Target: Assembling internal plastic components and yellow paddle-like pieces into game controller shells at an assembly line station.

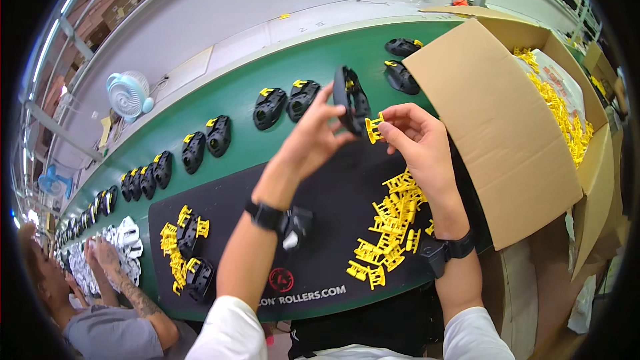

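Left fingers (328,113) clasp a black shell (353,101); right fingers (408,114) pinch a yellow clip (371,132) at its five o'clock. Fitting seems underway, calling for alignment.

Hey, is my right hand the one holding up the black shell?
No, your right hand pinches a yellow clip, while your left hand holds the black shell.

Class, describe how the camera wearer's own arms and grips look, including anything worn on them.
White sleeves stop well short of the wrists. Each wrist wears a black strap with a dark, boxy device. The left grip and right grip are gloveless.
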`<state>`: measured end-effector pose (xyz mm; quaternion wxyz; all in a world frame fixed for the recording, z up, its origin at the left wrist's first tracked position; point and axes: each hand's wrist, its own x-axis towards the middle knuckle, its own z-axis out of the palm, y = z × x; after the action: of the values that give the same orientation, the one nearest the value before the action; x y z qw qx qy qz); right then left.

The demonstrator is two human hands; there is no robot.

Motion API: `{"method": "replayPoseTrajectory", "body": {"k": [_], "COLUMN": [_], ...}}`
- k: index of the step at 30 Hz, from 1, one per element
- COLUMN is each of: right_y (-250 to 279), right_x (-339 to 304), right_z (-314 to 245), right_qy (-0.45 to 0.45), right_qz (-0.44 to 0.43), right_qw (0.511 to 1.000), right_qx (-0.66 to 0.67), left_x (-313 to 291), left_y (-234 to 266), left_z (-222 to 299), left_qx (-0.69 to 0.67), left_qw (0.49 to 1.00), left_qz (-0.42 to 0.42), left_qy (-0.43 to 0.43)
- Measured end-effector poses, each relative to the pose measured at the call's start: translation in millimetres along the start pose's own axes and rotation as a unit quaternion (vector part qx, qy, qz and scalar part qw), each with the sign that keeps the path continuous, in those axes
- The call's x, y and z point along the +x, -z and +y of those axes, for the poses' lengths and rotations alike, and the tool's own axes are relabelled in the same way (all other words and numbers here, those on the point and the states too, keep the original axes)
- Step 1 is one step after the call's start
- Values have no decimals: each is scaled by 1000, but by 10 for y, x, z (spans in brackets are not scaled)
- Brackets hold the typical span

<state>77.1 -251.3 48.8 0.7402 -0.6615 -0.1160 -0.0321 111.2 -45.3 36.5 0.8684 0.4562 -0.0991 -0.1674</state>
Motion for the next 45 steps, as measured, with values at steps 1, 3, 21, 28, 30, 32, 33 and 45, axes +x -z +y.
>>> {"method": "replayPoseTrajectory", "body": {"k": [1,3,21,28,30,32,33,45], "right_y": [-35,-143,-498,-590,-614,-560,-531,-590], "right_x": [-14,-40,-198,-255,-291,-245,-220,-229], "right_z": [-2,7,103,154,120,136,162,151], "right_qy": [12,11,273,229,202,192,182,97], "right_qz": [-12,-32,-17,-87,-95,-92,-91,-115], "right_qw": [999,996,921,931,942,946,950,977], "right_qx": [-31,-78,-278,-271,-252,-246,-237,-148], "left_x": [-244,-598,-974,-1072,-1062,-1051,-1049,-1112], "left_y": [-67,-64,-272,-209,-239,-233,-182,-35], "left_z": [-53,-215,-491,-519,-482,-482,-483,-408], "left_qx": [-1,-14,131,112,98,80,66,-153], "left_qw": [1000,998,976,985,986,987,990,986], "left_qz": [2,-2,64,89,98,108,100,58], "left_qy": [-19,-55,-160,-99,-94,-84,-71,-38]}}
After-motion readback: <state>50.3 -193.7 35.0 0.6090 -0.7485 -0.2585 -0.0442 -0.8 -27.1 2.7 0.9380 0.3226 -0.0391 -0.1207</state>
